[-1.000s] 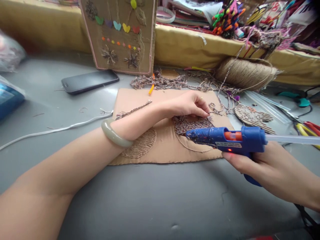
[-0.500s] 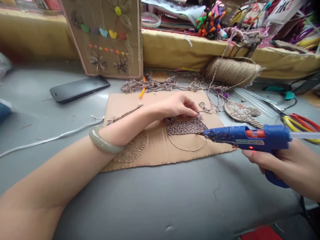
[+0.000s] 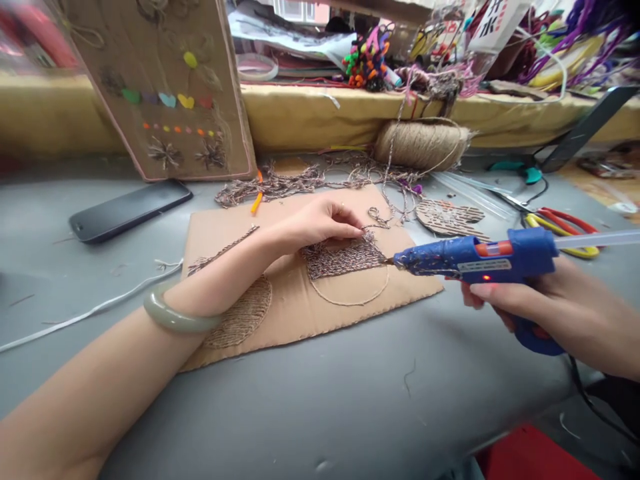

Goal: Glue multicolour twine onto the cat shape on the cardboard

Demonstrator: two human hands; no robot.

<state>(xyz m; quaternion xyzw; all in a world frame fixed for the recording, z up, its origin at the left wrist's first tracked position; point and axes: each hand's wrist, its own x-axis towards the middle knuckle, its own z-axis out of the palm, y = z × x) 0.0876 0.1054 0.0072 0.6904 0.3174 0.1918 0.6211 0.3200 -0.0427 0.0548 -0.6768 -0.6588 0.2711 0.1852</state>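
Left hand [image 3: 320, 223] pinches soft, limp twine [image 3: 373, 217] on stiff cardboard [image 3: 295, 307]. Right hand [image 3: 540, 310] clasps glue gun [image 3: 475, 259] handle; nozzle at cardboard's right edge, probably hot.

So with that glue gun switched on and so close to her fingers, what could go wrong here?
The glue gun in the right hand has its red light on, and its tip sits at the edge of the twine patch that the left hand is pinching: the fingertips could get burned. Glue could also drip onto the bare cardboard. The loose twine behind might snag on the wrist.
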